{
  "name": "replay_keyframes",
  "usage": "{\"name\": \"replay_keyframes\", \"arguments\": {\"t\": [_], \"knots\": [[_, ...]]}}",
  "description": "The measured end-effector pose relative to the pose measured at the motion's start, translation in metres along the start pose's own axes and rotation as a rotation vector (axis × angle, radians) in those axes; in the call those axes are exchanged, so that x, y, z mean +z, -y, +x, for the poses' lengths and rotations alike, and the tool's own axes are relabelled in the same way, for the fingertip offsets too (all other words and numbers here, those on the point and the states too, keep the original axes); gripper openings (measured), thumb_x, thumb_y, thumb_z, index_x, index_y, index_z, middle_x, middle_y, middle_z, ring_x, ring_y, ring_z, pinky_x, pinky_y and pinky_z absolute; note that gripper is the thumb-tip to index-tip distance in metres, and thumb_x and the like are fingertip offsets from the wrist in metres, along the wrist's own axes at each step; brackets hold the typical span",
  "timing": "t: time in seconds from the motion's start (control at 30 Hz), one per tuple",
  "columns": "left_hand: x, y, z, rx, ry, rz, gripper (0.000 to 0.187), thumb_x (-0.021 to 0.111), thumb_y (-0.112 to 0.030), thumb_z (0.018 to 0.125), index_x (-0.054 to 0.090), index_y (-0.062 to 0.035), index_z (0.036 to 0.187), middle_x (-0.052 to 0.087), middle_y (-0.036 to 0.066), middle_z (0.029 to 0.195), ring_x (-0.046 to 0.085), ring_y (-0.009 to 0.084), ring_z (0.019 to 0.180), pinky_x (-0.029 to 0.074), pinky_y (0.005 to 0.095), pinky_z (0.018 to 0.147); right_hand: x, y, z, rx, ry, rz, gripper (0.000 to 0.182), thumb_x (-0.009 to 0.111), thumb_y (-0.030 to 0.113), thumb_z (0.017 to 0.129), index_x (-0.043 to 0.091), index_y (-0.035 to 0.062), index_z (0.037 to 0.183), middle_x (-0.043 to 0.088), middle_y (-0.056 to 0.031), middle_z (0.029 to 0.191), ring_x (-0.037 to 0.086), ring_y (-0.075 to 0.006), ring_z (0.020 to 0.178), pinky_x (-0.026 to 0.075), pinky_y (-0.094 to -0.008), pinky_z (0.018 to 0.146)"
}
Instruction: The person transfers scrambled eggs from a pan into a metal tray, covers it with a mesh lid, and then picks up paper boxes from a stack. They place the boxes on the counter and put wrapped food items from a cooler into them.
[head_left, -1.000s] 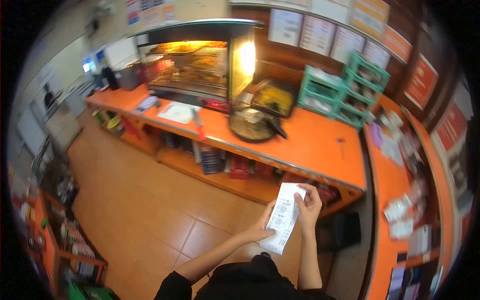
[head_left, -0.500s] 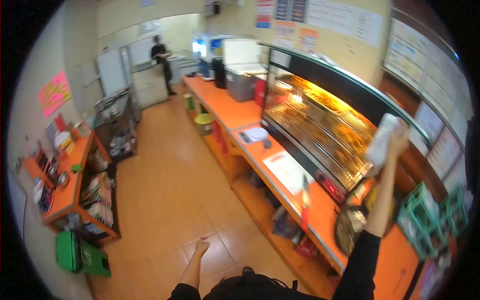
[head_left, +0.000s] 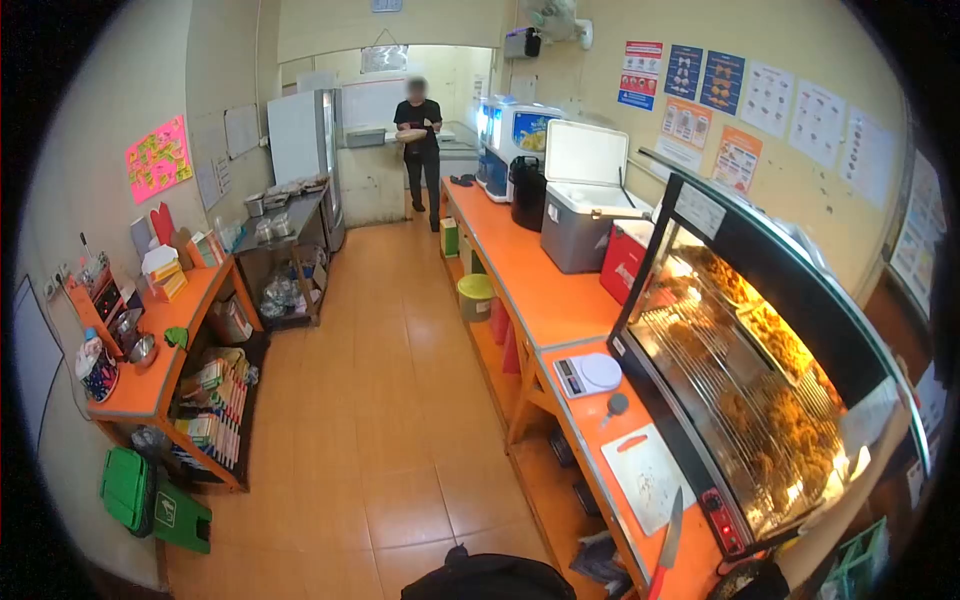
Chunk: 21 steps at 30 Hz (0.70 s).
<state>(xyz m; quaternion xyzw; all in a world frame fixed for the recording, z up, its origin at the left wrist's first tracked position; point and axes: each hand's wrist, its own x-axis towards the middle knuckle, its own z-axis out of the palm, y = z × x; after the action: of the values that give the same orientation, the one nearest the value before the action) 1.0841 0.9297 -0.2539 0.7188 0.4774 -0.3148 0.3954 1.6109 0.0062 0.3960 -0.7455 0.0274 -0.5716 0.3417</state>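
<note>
At the right edge, my right arm reaches up along the end of the glass food warmer [head_left: 735,370]. My right hand [head_left: 903,405] is blurred there and partly lost against the glass, beside a pale, white cloth-like bundle [head_left: 872,412]. Fried pieces of food [head_left: 800,430] lie on the lit wire racks inside. Below the warmer, a knife with a red handle [head_left: 668,545] rests partly across a white cutting board [head_left: 640,485]. My left hand is out of view.
A kitchen scale [head_left: 590,374], red box [head_left: 622,262] and open grey cooler [head_left: 580,225] stand along the orange counter [head_left: 500,265]. A person [head_left: 418,140] stands at the far end, holding something. A green bin [head_left: 150,505] and orange shelf table [head_left: 165,340] are on the left.
My view has swung right and lifted. My left hand has left the picture, and my right hand with the white bundle now shows lower, at the far right. The distant person has turned toward me.
</note>
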Motion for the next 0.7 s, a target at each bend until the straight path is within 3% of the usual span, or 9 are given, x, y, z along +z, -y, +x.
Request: {"name": "replay_keyframes", "arguments": {"t": [0.07, 0.17, 0.23, 0.27, 0.3, 0.4, 0.53, 0.63, 0.7], "knots": [[0.008, -0.032, 0.031, 0.368, 0.055, 0.401, 0.028, 0.053, -0.028, 0.083, 0.064, -0.0034, 0.090, 0.064, 0.013, 0.080, 0.062, 0.0228, 0.076, 0.051, 0.0384, 0.069, -0.004, 0.017, -0.006, 0.041, -0.019, 0.063, 0.035, 0.042, 0.014, 0.085, 0.062, -0.0025, 0.108, 0.063, -0.0240, 0.103, 0.057, -0.0379, 0.088, 0.043, -0.0456, 0.082], [0.006, -0.106, 0.088, 0.887, -0.101, 0.705, 0.031, 0.052, -0.030, 0.082, 0.066, -0.0027, 0.086, 0.066, 0.014, 0.079, 0.063, 0.0238, 0.077, 0.050, 0.0395, 0.072, -0.003, 0.089, -0.029, 0.165, -0.136, -0.793, 0.033, 0.044, 0.012, 0.085, 0.058, 0.0042, 0.114, 0.057, -0.0181, 0.114, 0.056, -0.0360, 0.094, 0.042, -0.0440, 0.087], [-0.014, -0.199, 0.103, 0.426, -0.028, -0.115, 0.036, 0.054, -0.033, 0.081, 0.065, -0.0009, 0.092, 0.066, 0.014, 0.081, 0.063, 0.0254, 0.073, 0.051, 0.0398, 0.067, -0.011, 0.086, -0.024, 0.004, -0.113, -1.205, 0.035, 0.045, 0.011, 0.085, 0.055, 0.0075, 0.118, 0.052, -0.0150, 0.122, 0.055, -0.0350, 0.101, 0.041, -0.0428, 0.092], [-0.012, -0.236, 0.129, 0.600, -0.251, -0.347, 0.031, 0.057, -0.029, 0.079, 0.065, -0.0034, 0.095, 0.065, 0.012, 0.073, 0.061, 0.0235, 0.060, 0.050, 0.0369, 0.055, -0.025, 0.051, -0.011, -0.203, -0.034, -1.166, 0.035, 0.045, 0.010, 0.085, 0.054, 0.0072, 0.118, 0.050, -0.0151, 0.123, 0.054, -0.0355, 0.104, 0.040, -0.0430, 0.094], [-0.028, -0.278, 0.121, 0.560, -0.126, -0.459, 0.026, 0.057, -0.020, 0.080, 0.064, -0.0056, 0.101, 0.064, 0.010, 0.072, 0.060, 0.0190, 0.059, 0.049, 0.0321, 0.053, -0.031, 0.027, -0.003, -0.408, 0.045, -1.118, 0.034, 0.045, 0.008, 0.085, 0.053, 0.0069, 0.118, 0.049, -0.0152, 0.124, 0.052, -0.0361, 0.106, 0.039, -0.0433, 0.095], [-0.057, -0.374, 0.089, 0.702, -0.125, -0.696, 0.030, 0.055, -0.007, 0.078, 0.061, -0.0042, 0.107, 0.063, 0.012, 0.079, 0.061, 0.0166, 0.065, 0.051, 0.0294, 0.056, 0.031, 0.091, -0.027, -0.420, 0.061, -0.948, 0.039, 0.038, -0.002, 0.084, 0.051, 0.0011, 0.121, 0.052, -0.0188, 0.122, 0.049, -0.0348, 0.114, 0.036, -0.0381, 0.101], [-0.043, -0.413, 0.068, 0.684, -0.058, -0.550, 0.031, 0.055, -0.006, 0.078, 0.061, -0.0064, 0.109, 0.064, 0.012, 0.081, 0.062, 0.0172, 0.065, 0.052, 0.0296, 0.055, 0.090, 0.145, -0.043, -0.258, 0.276, -0.568, 0.035, 0.032, 0.002, 0.090, 0.051, -0.0033, 0.120, 0.051, -0.0187, 0.127, 0.046, -0.0318, 0.121, 0.033, -0.0364, 0.105], [-0.015, -0.387, 0.059, 0.593, 0.080, -0.357, 0.032, 0.055, -0.010, 0.079, 0.061, -0.0088, 0.110, 0.065, 0.011, 0.079, 0.063, 0.0165, 0.065, 0.052, 0.0296, 0.055, 0.062, 0.097, -0.029, -0.650, 0.050, -0.840, 0.033, 0.033, 0.006, 0.094, 0.053, -0.0013, 0.118, 0.053, -0.0191, 0.122, 0.049, -0.0325, 0.117, 0.036, -0.0368, 0.100], [0.018, -0.347, 0.078, 0.554, 0.177, -0.341, 0.030, 0.059, -0.022, 0.080, 0.063, -0.0098, 0.107, 0.066, 0.008, 0.077, 0.063, 0.0154, 0.063, 0.051, 0.0294, 0.052, 0.016, 0.080, -0.030, -0.578, -0.079, -1.307, 0.028, 0.038, 0.009, 0.095, 0.057, 0.0003, 0.114, 0.057, -0.0191, 0.116, 0.053, -0.0321, 0.109, 0.040, -0.0369, 0.093]]}}
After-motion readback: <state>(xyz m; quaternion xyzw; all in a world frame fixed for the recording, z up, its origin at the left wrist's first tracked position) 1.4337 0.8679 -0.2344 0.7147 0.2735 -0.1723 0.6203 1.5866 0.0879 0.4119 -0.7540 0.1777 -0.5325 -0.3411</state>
